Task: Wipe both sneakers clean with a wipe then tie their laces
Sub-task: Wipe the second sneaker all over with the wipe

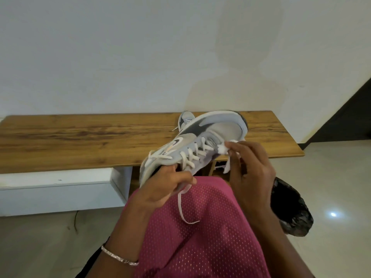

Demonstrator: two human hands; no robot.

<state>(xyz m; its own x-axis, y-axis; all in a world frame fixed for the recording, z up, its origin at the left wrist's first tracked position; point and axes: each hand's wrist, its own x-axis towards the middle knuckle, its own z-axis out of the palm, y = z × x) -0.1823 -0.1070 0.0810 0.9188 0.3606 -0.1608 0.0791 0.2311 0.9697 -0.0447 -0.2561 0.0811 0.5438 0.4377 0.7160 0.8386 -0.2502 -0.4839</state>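
Sneaker (200, 135) is held up in the air between both hands, over my lap and in front of the desk (80, 137). L hand (164, 187) grips it at the collar, fingers curled into the opening. R hand (251, 167) pinches a small bunched wipe (226, 147) in the fingertips and presses it on the upper, just past the last lace row.

Risk, in my judgement: the shoe hangs from one grip at the heel end only, so a hard push w/ the wipe could twist it out of the L hand. One loose lace (181, 207) dangles below the L hand and could snag. The wipe is small and may slip.

Long axis runs diagonal, from the L hand up and away. Toe points beyond the R fingertips, sole turned away from me. Second sneaker (185, 120) stands on the desk, behind the held one.
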